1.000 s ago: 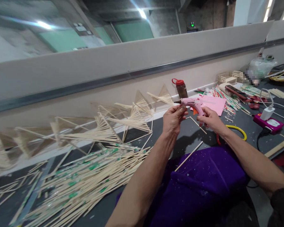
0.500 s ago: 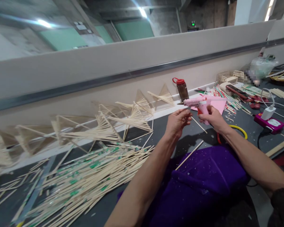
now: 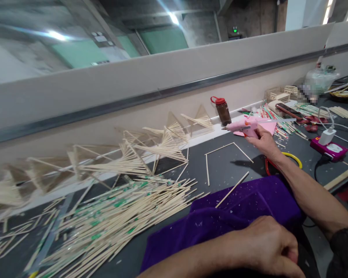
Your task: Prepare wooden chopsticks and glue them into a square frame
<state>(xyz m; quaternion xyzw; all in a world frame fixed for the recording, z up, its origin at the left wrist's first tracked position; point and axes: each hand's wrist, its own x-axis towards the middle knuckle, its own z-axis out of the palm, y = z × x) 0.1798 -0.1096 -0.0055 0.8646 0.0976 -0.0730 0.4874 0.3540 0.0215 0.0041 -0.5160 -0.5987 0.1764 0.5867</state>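
Note:
In my right hand (image 3: 266, 143) is a pink hot glue gun (image 3: 241, 126), its nozzle pointing left and a clear glue stick jutting from its back. My left hand (image 3: 268, 241) is low at the front, over my lap, with its fingers curled; the hand itself hides whatever is in them. Beyond the purple cloth (image 3: 168, 239), three thin wooden sticks (image 3: 219, 148) form an open-sided frame on the dark table. A separate stick (image 3: 232, 189) lies with its near end on the cloth.
Twisted stick models (image 3: 159, 146) line the wall. A large pile of sticks (image 3: 127, 216) covers the left side. Farther right are a brown bottle (image 3: 223, 112), yellow-and-red handles (image 3: 292, 159) and a purple power strip (image 3: 329, 150) with cables.
My left hand has drawn back from beside the glue gun toward my lap, uncovering the stick frame. My right hand keeps the glue gun, now tilted slightly differently.

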